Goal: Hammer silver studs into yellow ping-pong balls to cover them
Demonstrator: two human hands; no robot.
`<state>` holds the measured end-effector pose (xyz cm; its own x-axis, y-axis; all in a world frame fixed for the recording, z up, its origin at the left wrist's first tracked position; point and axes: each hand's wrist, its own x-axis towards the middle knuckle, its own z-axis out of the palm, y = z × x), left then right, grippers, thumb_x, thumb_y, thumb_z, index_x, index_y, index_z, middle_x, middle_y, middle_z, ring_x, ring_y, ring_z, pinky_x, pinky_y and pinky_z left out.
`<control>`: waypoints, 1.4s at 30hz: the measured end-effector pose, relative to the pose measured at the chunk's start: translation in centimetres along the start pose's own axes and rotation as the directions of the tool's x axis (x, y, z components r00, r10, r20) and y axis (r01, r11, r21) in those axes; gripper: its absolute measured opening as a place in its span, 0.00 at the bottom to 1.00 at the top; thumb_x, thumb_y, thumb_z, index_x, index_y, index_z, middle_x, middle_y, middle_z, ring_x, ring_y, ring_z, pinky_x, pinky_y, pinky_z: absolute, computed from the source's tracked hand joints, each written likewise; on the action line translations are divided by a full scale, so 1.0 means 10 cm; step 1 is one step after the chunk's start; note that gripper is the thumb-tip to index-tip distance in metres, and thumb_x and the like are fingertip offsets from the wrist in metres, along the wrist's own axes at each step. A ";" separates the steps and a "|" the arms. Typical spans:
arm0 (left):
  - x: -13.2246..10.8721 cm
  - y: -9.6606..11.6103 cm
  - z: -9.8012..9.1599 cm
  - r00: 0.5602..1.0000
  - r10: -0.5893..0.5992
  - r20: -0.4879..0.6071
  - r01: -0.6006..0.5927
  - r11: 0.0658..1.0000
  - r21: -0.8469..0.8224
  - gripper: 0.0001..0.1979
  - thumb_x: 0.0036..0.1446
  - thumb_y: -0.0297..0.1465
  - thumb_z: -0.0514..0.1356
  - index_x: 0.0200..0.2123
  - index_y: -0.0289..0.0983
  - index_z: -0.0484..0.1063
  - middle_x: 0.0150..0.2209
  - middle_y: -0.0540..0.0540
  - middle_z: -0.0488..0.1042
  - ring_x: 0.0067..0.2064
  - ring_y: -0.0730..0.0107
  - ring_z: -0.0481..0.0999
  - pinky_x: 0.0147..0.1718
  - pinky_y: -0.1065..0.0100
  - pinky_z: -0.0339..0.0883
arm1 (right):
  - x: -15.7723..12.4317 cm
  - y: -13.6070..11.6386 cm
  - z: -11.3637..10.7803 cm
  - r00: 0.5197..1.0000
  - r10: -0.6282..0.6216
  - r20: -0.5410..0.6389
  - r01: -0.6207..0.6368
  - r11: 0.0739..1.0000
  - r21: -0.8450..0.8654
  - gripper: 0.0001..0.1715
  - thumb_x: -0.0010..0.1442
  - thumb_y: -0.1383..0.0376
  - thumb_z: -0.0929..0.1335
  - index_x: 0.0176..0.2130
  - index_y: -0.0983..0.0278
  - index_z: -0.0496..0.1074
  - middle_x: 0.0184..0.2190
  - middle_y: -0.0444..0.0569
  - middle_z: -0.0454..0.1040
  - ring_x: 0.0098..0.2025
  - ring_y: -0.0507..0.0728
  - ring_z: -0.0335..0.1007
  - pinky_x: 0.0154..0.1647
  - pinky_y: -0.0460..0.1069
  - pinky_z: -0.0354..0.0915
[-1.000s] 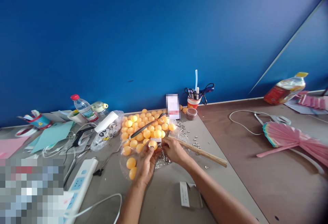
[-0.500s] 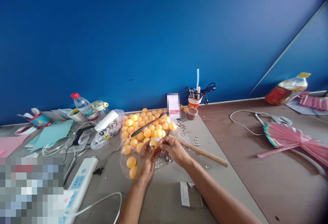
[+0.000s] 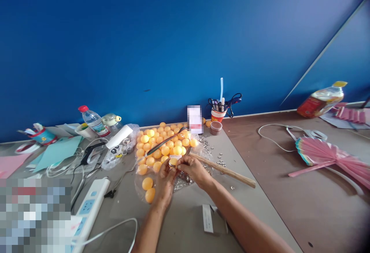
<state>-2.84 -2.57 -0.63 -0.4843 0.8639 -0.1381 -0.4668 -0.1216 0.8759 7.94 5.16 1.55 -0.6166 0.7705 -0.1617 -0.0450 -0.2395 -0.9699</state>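
Note:
An orange ping-pong ball (image 3: 173,162) is gripped between the thumb and fingers of my left hand (image 3: 165,183). Against the ball's right side, my right hand (image 3: 196,171) is closed in a pinch; whatever its fingertips hold is too small to make out. Behind both hands, many more orange balls (image 3: 157,154) lie on a clear plastic bag. A dark slim strip (image 3: 164,142) rests across them. Small shiny metal pieces (image 3: 187,178) are heaped just under my hands, partly hidden by them. A hammer with a wooden handle (image 3: 228,171) lies beyond my right wrist.
More metal pieces (image 3: 221,163) are scattered right of the balls. A small lidded tub (image 3: 216,127) and a cup of pens (image 3: 217,115) stand by the blue wall. To the left are a power strip (image 3: 90,206) and a bottle (image 3: 96,122); a pink fan (image 3: 320,152) lies right.
My hands stay together at the ball, with the right fingertips shifted slightly over its side. The whole view has moved a little; objects on the table stay in place.

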 end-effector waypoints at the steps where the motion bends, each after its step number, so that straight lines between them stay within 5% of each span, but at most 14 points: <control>1: 0.00 -0.01 0.00 1.000 -0.001 0.005 0.001 1.000 0.005 0.23 0.43 0.40 0.74 0.43 0.43 0.75 0.45 0.42 0.80 0.48 0.51 0.79 0.48 0.52 0.73 | 0.00 0.00 0.00 1.000 0.002 -0.005 -0.002 1.000 -0.002 0.10 0.45 0.61 0.72 0.27 0.64 0.72 0.22 0.40 0.68 0.25 0.49 0.57 0.29 0.46 0.56; 8: 0.01 -0.05 -0.03 1.000 0.014 0.003 -0.014 1.000 0.028 0.25 0.45 0.41 0.73 0.46 0.41 0.73 0.44 0.42 0.78 0.47 0.52 0.79 0.51 0.49 0.70 | -0.01 0.02 0.00 0.998 0.030 -0.047 -0.032 0.999 -0.041 0.06 0.47 0.64 0.70 0.27 0.64 0.71 0.20 0.39 0.66 0.23 0.49 0.56 0.26 0.45 0.54; 20: 0.04 -0.12 -0.11 1.000 0.011 -0.004 -0.011 0.997 0.080 0.25 0.49 0.39 0.71 0.49 0.40 0.72 0.46 0.42 0.78 0.46 0.60 0.79 0.47 0.60 0.71 | -0.01 0.02 0.00 0.999 0.032 -0.014 -0.033 0.997 -0.075 0.04 0.47 0.65 0.69 0.25 0.64 0.68 0.18 0.39 0.64 0.22 0.48 0.55 0.25 0.45 0.52; 42: -0.01 -0.08 -0.07 0.999 0.037 -0.019 -0.031 0.965 0.259 0.25 0.51 0.40 0.68 0.50 0.39 0.69 0.47 0.40 0.78 0.46 0.56 0.79 0.44 0.58 0.72 | 0.02 0.08 0.00 0.997 0.044 -0.069 -0.054 0.988 -0.147 0.02 0.46 0.67 0.66 0.25 0.65 0.68 0.19 0.40 0.66 0.21 0.48 0.56 0.23 0.44 0.53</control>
<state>-2.97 -2.92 -1.67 -0.5151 0.8495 -0.1140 -0.2442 -0.0179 0.9696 7.78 5.07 0.70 -0.5619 0.7984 -0.2164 0.1040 -0.1913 -0.9760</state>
